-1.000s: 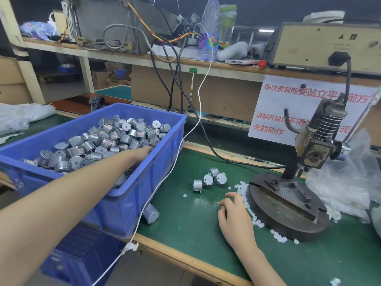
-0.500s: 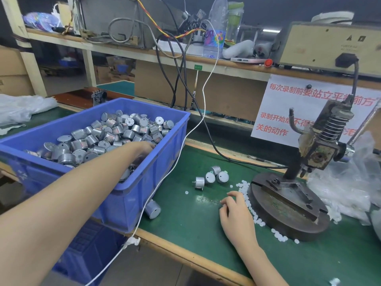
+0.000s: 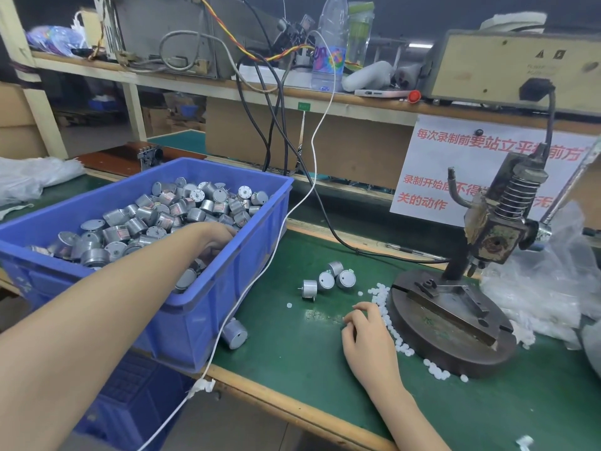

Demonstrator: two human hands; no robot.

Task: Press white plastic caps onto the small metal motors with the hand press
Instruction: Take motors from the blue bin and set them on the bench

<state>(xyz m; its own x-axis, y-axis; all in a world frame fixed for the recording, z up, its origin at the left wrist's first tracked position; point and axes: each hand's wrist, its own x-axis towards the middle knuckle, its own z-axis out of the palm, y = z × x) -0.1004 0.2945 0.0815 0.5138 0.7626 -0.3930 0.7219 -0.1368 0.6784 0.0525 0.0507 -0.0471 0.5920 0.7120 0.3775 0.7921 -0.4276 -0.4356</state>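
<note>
Green mat (image 3: 292, 362) carried a blue bin (image 3: 227, 320) at left, heaped with metal motors (image 3: 162, 209). Hand press (image 3: 487, 229) stood at right. Left hand (image 3: 218, 237) was dug into the bin's motors, fingers hidden, grasp not tellable. Right hand (image 3: 364, 330) rested on the mat, fingers curled, pinch unclear. Three loose motors (image 3: 325, 279) lay between bin and press. White caps (image 3: 387, 317) lay strewn along the press base.

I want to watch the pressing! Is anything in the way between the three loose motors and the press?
Only small things: white caps lie scattered along the press base's rim, and the right hand rests beside them. Nothing else lies between the motors and it.
</note>
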